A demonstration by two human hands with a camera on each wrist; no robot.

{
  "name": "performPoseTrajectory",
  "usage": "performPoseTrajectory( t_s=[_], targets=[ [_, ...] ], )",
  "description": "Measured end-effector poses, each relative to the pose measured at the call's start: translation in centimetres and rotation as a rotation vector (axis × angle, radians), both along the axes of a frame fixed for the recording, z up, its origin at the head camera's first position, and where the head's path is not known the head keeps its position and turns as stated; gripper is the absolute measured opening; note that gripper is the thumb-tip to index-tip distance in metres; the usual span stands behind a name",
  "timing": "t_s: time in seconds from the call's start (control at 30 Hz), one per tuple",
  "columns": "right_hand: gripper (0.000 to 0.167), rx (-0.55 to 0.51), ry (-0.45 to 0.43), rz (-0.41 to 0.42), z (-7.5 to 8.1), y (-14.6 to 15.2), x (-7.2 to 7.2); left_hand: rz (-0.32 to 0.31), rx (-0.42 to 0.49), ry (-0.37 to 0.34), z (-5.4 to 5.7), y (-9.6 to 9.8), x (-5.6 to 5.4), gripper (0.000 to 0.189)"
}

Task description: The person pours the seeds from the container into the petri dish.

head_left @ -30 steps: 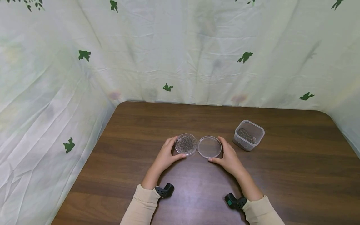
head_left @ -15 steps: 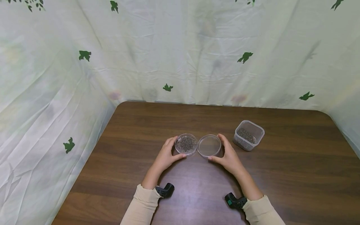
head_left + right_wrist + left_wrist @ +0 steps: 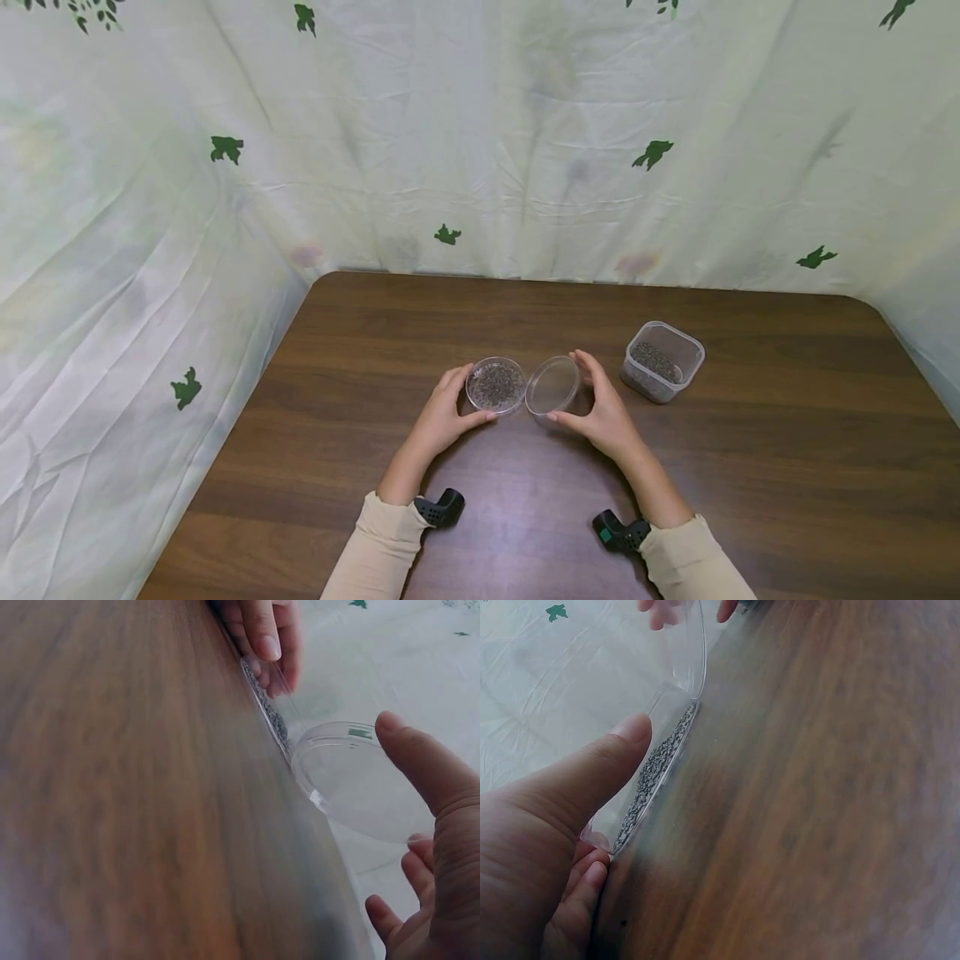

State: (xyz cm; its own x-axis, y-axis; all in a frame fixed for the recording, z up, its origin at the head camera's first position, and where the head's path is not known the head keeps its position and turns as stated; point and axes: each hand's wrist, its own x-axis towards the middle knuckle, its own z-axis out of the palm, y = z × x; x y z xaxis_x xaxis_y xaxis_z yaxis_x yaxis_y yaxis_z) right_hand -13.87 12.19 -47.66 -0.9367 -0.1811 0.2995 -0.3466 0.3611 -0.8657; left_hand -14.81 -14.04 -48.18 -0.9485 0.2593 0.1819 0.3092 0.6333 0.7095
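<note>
My left hand [image 3: 442, 423] holds a clear round petri dish [image 3: 512, 409] lying flat on the table, fingers at its far side and thumb at its near side. Dark grey grains [image 3: 495, 385] cover the bottom of this dish. Beside it, my right hand [image 3: 606, 423] grips a second clear round dish half, like a lid [image 3: 552, 386], between thumb and fingers. That piece holds nothing and is tilted, its right side raised. Its lower left edge is down by the filled dish's rim, as the right wrist view shows with the lid [image 3: 360, 787] leaning above the table.
A clear square plastic tub [image 3: 647, 388] with more dark grains stands behind and right of my right hand. The brown wooden table [image 3: 787, 433] extends to a pale curtain [image 3: 517, 167] with green prints along its far edge and sides.
The right hand has raised the right side of the lid, tilting it from nearly flat, and shifted slightly left. My left hand and the filled dish have stayed in place.
</note>
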Motion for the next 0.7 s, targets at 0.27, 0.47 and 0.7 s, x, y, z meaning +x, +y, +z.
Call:
performPoseTrajectory(
  t_s=[0.27, 0.47, 0.7],
  targets=[
    [0.094, -0.055, 0.037, 0.008, 0.1, -0.7, -0.4, -0.001, -0.004, 0.002, -0.2, 0.0, -0.1, 0.085],
    [0.096, -0.081, 0.071, 0.006, 0.1, -1.4, -0.8, -0.001, -0.004, 0.004, -0.1, 0.0, 0.0, 0.085],
    [0.096, -0.099, 0.099, 0.036, 0.2, -2.3, -1.2, 0.000, -0.005, 0.008, 0.0, 0.0, -0.1, 0.084]
  ],
)
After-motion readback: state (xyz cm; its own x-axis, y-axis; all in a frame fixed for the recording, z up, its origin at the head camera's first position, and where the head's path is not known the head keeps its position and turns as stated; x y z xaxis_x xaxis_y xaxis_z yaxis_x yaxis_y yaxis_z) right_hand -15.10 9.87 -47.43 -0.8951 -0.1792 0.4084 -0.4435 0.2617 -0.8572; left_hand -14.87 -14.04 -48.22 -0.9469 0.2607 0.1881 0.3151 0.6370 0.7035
